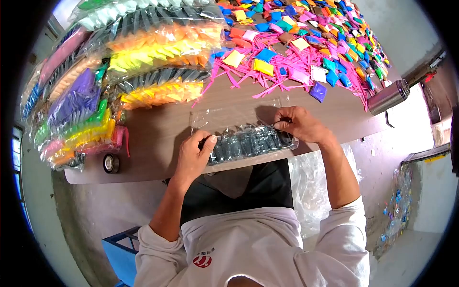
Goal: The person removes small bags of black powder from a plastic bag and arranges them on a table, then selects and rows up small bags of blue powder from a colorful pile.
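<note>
A clear plastic bag (251,143) with a row of small black packets in it lies at the table's front edge, before my body. My left hand (195,154) grips its left end, with thumb and fingers closed on the plastic. At the other end my right hand (300,124) pinches the bag's upper right corner. The bag's upper part is see-through film lying toward the far side of the table. What the black packets contain cannot be made out.
Filled bags of coloured packets (162,57) are stacked at the left. Loose colourful packets (330,38) and pink plastic strips (253,62) cover the far right. A metal flask (389,97) lies at the right edge, a tape roll (111,163) at the left. A blue crate (119,258) stands below.
</note>
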{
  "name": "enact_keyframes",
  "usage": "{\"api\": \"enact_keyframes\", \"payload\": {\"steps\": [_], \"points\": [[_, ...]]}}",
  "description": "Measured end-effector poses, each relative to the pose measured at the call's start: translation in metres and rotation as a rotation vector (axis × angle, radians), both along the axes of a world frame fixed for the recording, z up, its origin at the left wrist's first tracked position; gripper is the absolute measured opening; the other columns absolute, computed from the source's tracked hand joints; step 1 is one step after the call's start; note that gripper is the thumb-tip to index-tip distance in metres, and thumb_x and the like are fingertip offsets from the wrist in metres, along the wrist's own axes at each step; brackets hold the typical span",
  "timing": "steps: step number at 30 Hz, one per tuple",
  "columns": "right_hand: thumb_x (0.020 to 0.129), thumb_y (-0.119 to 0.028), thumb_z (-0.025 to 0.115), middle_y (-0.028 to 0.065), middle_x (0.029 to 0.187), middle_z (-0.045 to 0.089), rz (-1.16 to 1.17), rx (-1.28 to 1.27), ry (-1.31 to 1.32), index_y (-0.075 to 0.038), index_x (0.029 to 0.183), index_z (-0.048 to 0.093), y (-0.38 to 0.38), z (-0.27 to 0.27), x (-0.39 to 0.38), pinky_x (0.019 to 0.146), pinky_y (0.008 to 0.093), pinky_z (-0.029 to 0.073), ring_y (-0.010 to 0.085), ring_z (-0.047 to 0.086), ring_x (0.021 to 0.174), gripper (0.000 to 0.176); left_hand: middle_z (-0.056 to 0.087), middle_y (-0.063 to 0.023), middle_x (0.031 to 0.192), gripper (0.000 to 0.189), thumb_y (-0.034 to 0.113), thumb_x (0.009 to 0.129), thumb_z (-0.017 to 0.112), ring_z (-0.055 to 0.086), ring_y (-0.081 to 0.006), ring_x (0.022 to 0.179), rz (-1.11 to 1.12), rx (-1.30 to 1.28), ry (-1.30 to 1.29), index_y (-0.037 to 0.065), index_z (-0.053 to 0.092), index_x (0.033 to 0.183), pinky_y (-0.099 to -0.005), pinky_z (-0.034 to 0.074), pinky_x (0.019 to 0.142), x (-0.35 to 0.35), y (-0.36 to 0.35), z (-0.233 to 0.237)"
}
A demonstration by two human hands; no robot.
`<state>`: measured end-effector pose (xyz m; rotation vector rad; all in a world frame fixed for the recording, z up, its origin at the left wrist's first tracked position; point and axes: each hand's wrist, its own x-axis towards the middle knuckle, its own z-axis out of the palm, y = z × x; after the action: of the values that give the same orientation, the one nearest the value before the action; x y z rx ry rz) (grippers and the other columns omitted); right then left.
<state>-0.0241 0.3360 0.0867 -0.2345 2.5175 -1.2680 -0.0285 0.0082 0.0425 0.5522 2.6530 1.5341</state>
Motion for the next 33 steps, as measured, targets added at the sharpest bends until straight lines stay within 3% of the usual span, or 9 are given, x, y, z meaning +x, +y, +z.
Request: {"api": "enact_keyframes", "payload": {"steps": [10, 15, 19, 21, 22, 24, 25, 28, 33], "points": [[0.091, -0.003, 0.065, 0.0051, 0.075, 0.062, 0.133, 0.158, 0.211, 0.0, 0.092, 0.064, -0.002, -0.001, -0.007, 0.069, 0.0332, 0.046, 0.014, 0.055, 0.073, 0.003, 0.068, -0.0157, 0.084, 0.025, 0.024, 0.095, 0.066, 0.066, -0.0276, 0.079, -0.007, -0.024, 0.015, -0.001, 0.062, 0.097, -0.0374, 0.051, 0.074, 0.0, 0.003, 0.001], [0.09, 0.0, 0.065, 0.0, 0.083, 0.066, 0.149, -0.148, 0.031, 0.002, 0.102, 0.069, 0.013, -0.011, -0.013, 0.071, 0.0272, 0.049, 0.0074, 0.056, 0.079, 0.013, 0.066, -0.0181, 0.082, 0.028, 0.028, 0.1, 0.058, 0.065, -0.0348, 0.078, 0.036, -0.08, 0.019, 0.0, 0.063, 0.1, -0.0407, 0.05, 0.073, 0.001, 0.006, 0.008], [0.09, -0.003, 0.067, 0.0036, 0.091, 0.07, 0.168, -0.029, -0.043, 0.001, 0.107, 0.07, 0.011, 0.001, -0.014, 0.075, 0.0282, 0.051, 0.0111, 0.062, 0.082, 0.018, 0.064, -0.0194, 0.08, 0.031, 0.031, 0.102, 0.054, 0.063, -0.0373, 0.077, 0.024, -0.088, 0.034, 0.0, 0.062, 0.101, -0.0428, 0.049, 0.072, 0.0, 0.004, 0.005], [0.087, -0.007, 0.07, 0.0093, 0.093, 0.071, -0.06, 0.212, 0.245, 0.0, 0.102, 0.071, 0.0, 0.006, -0.006, 0.075, 0.0355, 0.054, 0.0219, 0.068, 0.083, 0.017, 0.062, -0.0204, 0.078, 0.032, 0.031, 0.103, 0.053, 0.063, -0.0381, 0.077, 0.033, -0.084, 0.011, 0.001, 0.062, 0.102, -0.0434, 0.048, 0.071, 0.001, 0.004, 0.006], [0.087, -0.007, 0.07, 0.0093, 0.093, 0.071, -0.059, 0.212, 0.244, 0.0, 0.102, 0.071, -0.007, 0.009, -0.001, 0.075, 0.0355, 0.054, 0.0219, 0.068, 0.083, 0.017, 0.062, -0.0204, 0.078, 0.032, 0.031, 0.103, 0.053, 0.063, -0.0381, 0.077, 0.034, -0.084, 0.01, 0.001, 0.062, 0.102, -0.0434, 0.048, 0.071, 0.001, 0.004, 0.005], [0.082, -0.008, 0.073, 0.0152, 0.091, 0.069, -0.118, 0.463, 0.674, -0.001, 0.097, 0.07, -0.023, 0.012, 0.011, 0.075, 0.0436, 0.054, 0.0337, 0.067, 0.087, 0.017, 0.061, -0.02, 0.077, 0.032, 0.031, 0.103, 0.054, 0.061, -0.0379, 0.075, 0.037, -0.071, 0.021, 0.001, 0.062, 0.102, -0.043, 0.048, 0.07, 0.001, 0.004, 0.004], [0.079, -0.008, 0.074, 0.0155, 0.088, 0.066, -0.147, 0.415, 0.699, -0.002, 0.095, 0.069, -0.033, 0.006, 0.017, 0.075, 0.0467, 0.053, 0.037, 0.063, 0.087, 0.017, 0.061, -0.02, 0.077, 0.032, 0.031, 0.103, 0.054, 0.061, -0.0379, 0.075, 0.038, -0.071, 0.02, 0.001, 0.062, 0.102, -0.043, 0.048, 0.07, 0.001, 0.004, 0.002], [0.081, -0.012, 0.07, 0.0157, 0.099, 0.062, -0.05, 0.289, 0.741, -0.005, 0.104, 0.069, -0.062, -0.009, 0.038, 0.081, 0.0458, 0.051, 0.0354, 0.06, 0.092, 0.023, 0.06, -0.0197, 0.077, 0.032, 0.031, 0.103, 0.054, 0.059, -0.037, 0.073, 0.038, -0.035, 0.047, 0.0, 0.061, 0.101, -0.0421, 0.047, 0.069, 0.0, 0.005, -0.001], [0.081, -0.011, 0.074, 0.0136, 0.108, 0.06, -0.104, 0.339, 0.793, -0.008, 0.112, 0.067, -0.092, -0.016, 0.047, 0.085, 0.0425, 0.047, 0.0337, 0.057, 0.096, 0.032, 0.056, -0.0197, 0.077, 0.032, 0.031, 0.102, 0.054, 0.055, -0.0345, 0.07, 0.053, -0.062, 0.01, 0.0, 0.06, 0.1, -0.0407, 0.046, 0.069, 0.001, 0.004, -0.001]]}}
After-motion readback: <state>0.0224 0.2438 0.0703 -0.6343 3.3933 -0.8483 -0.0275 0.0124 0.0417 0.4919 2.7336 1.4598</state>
